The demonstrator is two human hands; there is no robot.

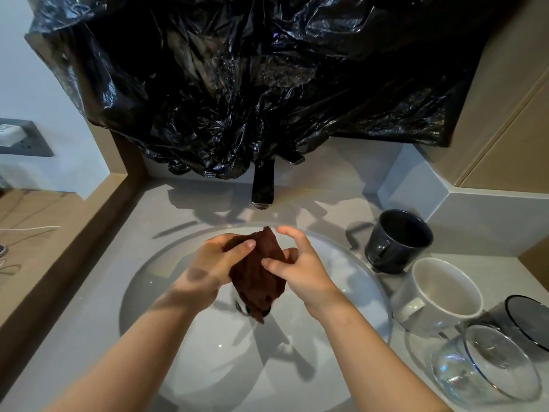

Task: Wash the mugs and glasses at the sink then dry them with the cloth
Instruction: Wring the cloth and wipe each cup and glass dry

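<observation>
Cloth (pixel 257 278), dark brown and bunched, is hanging above the round sink (pixel 208 352) between both hands. The left hand (pixel 208 263) is gripping one side with its thumb laid across the fabric, while the right hand (pixel 300 269) is pinching the other side, index finger lifted. A dark mug (pixel 398 242), a white mug (pixel 439 295), a clear glass (pixel 484 364) and a smoky glass (pixel 523 322) are lying tipped over on the surface (pixel 98 292) just right of the basin.
</observation>
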